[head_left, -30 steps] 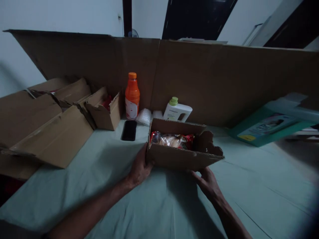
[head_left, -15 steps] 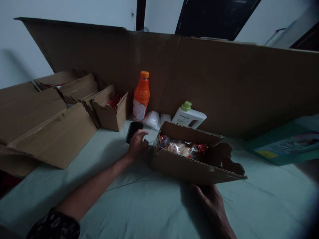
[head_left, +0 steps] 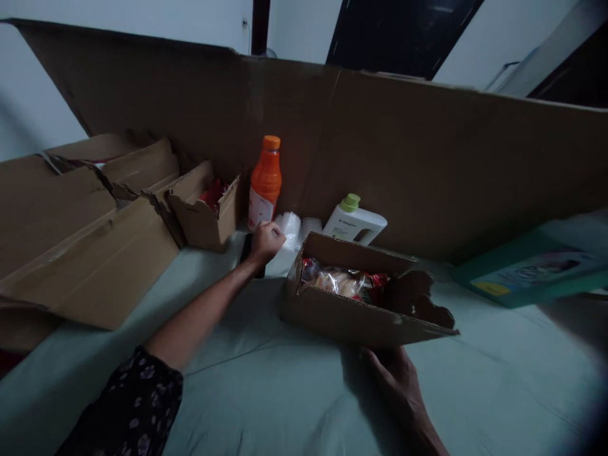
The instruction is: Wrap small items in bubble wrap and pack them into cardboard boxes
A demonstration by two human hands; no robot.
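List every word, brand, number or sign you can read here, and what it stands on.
No text reads with certainty.
White bottle: small dark print, too small to read.
Teal container: large label lettering, too blurred to read.
Orange bottle: pale label with reddish marks, no legible word.
Packet in the cardboard box: coloured wrapper, no legible word.

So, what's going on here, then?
A person's right hand is at the lower near edge of an open cardboard box, its fingertips partly hidden. Inside lies a clear-and-red packet. The left hand is in front of the orange bottle; I can't tell whether it grips anything. A green-capped white bottle is behind the box.
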